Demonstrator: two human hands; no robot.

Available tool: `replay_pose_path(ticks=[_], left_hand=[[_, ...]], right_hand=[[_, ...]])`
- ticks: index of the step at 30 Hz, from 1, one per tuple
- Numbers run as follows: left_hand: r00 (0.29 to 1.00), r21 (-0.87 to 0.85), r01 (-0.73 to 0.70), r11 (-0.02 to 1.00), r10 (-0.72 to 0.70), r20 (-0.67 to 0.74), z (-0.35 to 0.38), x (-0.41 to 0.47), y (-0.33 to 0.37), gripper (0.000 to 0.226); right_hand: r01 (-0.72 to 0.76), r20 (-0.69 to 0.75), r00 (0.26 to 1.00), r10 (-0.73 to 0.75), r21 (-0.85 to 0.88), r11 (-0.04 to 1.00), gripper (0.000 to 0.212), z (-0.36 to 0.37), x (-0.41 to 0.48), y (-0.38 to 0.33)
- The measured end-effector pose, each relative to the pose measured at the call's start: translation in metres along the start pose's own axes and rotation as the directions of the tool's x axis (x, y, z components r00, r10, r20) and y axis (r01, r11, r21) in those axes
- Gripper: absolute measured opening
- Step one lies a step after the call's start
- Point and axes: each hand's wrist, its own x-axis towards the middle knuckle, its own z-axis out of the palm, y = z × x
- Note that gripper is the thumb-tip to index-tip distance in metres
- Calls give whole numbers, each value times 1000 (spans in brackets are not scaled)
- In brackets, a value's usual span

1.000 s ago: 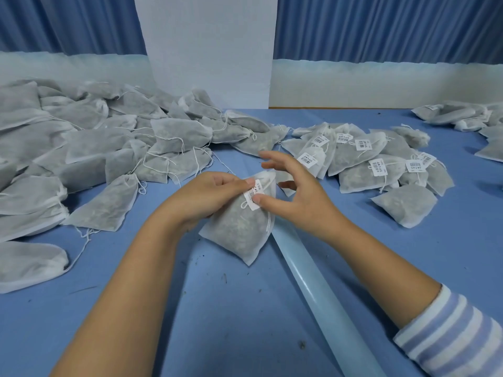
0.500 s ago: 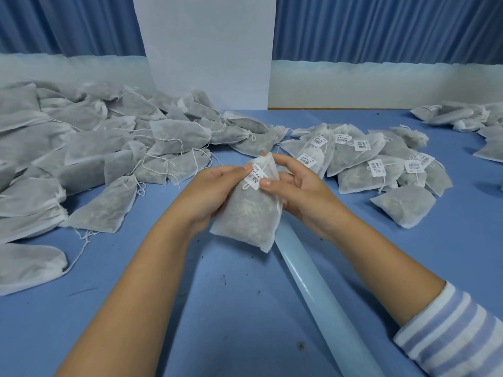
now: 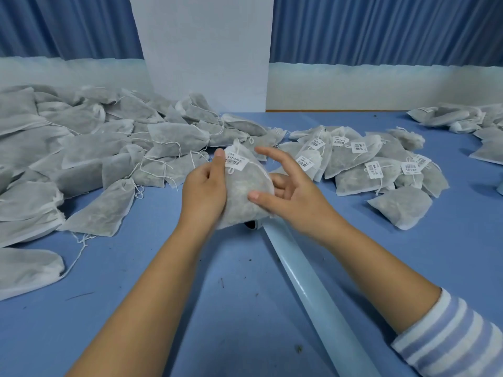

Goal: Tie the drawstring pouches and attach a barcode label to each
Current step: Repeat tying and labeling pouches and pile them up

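Head view: left hand (image 3: 204,191) has its grip round the pouch (image 3: 245,183), barcode label (image 3: 236,161) illegible; right hand (image 3: 296,198) splayed.

A pale tube (image 3: 310,289) lies diagonally on the blue table (image 3: 253,322).

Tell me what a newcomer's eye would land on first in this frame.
First come the two hands at centre. The left hand grips a filled pouch with a barcode label near its tied neck, while the right hand is open beside it, thumb on the fabric. Next come the big heap of unlabelled pouches on the left of the blue table, and a smaller pile of labelled pouches right of centre.
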Motion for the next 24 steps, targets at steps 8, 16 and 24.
replay_pose_path(ticks=[8, 16, 24], left_hand=[[953, -261, 301, 917, -278, 122, -5, 13, -7, 55], [928, -257, 373, 891, -352, 125, -10, 21, -16, 46], [916, -219, 400, 890, -376, 142, -11, 22, -22, 34]], right_hand=[[-120, -545, 836, 66, -63, 991, 11, -46, 20, 28], [-306, -362, 919, 155, -408, 860, 32, -64, 30, 65], [-331, -437, 898, 49, -597, 731, 41, -67, 52, 80]])
